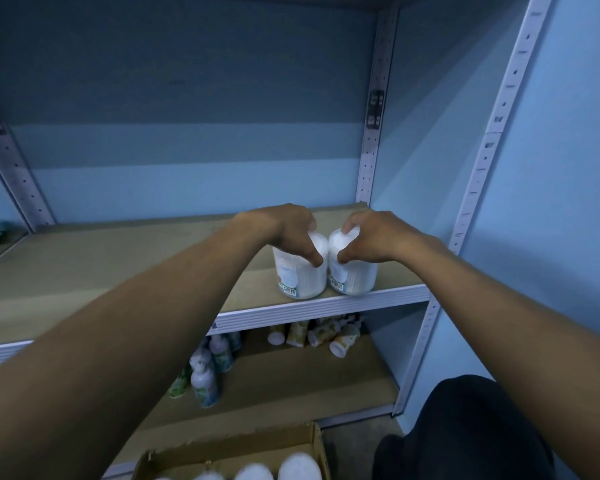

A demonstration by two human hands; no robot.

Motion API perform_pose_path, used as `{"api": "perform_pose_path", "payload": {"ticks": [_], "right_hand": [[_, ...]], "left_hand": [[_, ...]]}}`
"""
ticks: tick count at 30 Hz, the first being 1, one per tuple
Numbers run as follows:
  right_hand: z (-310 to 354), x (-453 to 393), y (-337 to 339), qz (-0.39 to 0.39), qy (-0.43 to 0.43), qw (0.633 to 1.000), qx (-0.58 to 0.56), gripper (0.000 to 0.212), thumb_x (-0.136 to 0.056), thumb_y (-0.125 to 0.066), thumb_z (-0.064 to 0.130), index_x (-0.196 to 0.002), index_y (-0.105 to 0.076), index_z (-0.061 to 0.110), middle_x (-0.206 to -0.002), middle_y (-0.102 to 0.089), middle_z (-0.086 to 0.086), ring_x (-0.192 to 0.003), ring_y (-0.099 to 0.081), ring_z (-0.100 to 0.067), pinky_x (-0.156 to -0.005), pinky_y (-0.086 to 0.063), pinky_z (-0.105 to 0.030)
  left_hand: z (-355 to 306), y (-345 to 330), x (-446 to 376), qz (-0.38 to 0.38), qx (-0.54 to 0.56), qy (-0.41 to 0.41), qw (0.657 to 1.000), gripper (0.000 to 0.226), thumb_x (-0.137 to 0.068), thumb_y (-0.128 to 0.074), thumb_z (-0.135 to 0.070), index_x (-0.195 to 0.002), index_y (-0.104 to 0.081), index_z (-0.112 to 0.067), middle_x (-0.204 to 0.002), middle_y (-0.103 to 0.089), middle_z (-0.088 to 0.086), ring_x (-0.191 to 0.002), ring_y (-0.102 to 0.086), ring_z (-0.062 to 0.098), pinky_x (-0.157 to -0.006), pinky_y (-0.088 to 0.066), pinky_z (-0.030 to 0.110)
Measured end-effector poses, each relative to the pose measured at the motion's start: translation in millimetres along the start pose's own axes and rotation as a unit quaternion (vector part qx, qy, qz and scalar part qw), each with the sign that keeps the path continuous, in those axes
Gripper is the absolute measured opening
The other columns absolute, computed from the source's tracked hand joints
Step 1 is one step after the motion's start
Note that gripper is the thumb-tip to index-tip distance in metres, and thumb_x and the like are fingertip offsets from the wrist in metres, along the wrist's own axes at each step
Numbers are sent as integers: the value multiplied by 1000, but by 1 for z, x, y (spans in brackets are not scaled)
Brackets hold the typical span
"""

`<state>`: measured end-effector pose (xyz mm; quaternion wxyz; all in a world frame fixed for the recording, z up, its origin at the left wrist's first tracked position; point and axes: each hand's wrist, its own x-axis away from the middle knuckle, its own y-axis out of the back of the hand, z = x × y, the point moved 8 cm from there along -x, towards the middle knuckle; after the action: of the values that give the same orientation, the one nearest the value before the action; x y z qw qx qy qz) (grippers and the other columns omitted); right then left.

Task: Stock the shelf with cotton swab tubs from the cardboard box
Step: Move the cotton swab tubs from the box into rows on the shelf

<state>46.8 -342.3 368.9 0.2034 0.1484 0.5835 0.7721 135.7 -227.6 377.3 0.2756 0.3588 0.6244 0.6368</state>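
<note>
Left hand (284,230) and right hand (371,237) each clamped over a cotton swab tub (300,271) at shelf (118,265) edge; best pushed further back, upright

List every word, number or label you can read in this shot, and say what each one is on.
No text here can be read.
Left tub: barcode sticker and pale label, too blurred to read.
Right tub: barcode sticker, digits too small to read.
Bottles on the lower shelf: printed labels, too blurred to read.
Lying bottles: labels too small to read.
Cardboard box: no print visible.
</note>
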Motion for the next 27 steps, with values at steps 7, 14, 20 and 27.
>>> {"api": "perform_pose_path", "payload": {"ticks": [7, 14, 20, 27], "right_hand": [[0, -7, -19, 20, -9, 1000, 3, 55, -69, -76, 48, -120, -61, 34, -133, -48, -2, -116, -54, -27, -96, -50, -41], [-3, 2, -18, -17, 9, 1000, 9, 60, -71, -83, 41, -124, -58, 32, -128, -43, -2, -118, -49, -27, -90, -46, -35], [6, 13, -23, -50, 37, 997, 46, 55, -78, -75, 15, -129, -60, 30, -130, -53, -7, -117, -55, -29, -91, -49, -35], [6, 15, -26, -110, 42, 992, 39, 50, -87, -55, 2, -130, -61, 27, -127, -56, -11, -116, -55, -35, -87, -47, -37]], "left_hand": [[6, -13, -9, 11, 15, 5, 1000, 79, -76, -73, -57, -142, -49, -22, -146, -48, -3, -132, -47, 21, -106, -41, 34], [11, -11, 0, -27, 36, -11, 999, 81, -71, -76, -62, -140, -50, -29, -147, -46, -7, -132, -44, 18, -100, -38, 31], [5, -9, 14, -62, 21, -35, 997, 60, -76, -80, -43, -131, -61, -29, -135, -57, -8, -124, -51, 14, -92, -40, 26], [4, -13, 12, -81, 7, -37, 996, 52, -78, -79, -42, -127, -66, -30, -130, -60, -6, -120, -53, 17, -95, -46, 31]]}}
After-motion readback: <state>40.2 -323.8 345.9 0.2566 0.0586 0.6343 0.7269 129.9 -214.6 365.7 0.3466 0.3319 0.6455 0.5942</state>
